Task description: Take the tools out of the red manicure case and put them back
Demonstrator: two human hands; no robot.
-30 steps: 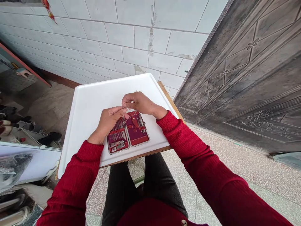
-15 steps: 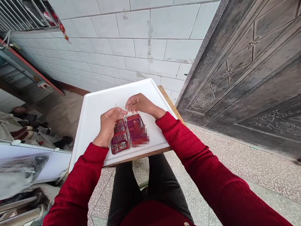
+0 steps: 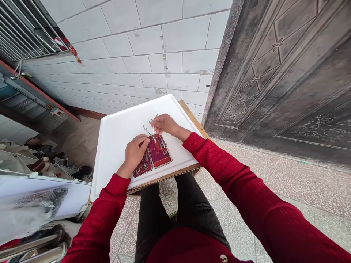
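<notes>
A dark red manicure case (image 3: 163, 159) lies unfolded, with small metal tools in both halves. My right hand (image 3: 165, 124) pinches a slim silver handle of what look like cuticle nippers (image 3: 147, 129), just above the case's far edge. Their handles spread in a V, and the lower end is over the right half. A small ring and a thin tip show beyond my right fingers; I cannot tell whether they belong to the same tool. My left hand (image 3: 135, 152) is over the left half, fingers curled, thumb and forefinger close together near the fold. What they grip is hidden.
The case lies on a white board (image 3: 117, 133) atop a wooden table (image 3: 192, 116). A tiled wall (image 3: 186, 34) stands behind, with a dark patterned metal door (image 3: 274, 73) at right. Shoes (image 3: 40, 165) sit on a rack at left.
My left hand has let go of the nippers' left handle and moved down over the left half of the case. My right hand keeps its hold. The view has shifted slightly.
</notes>
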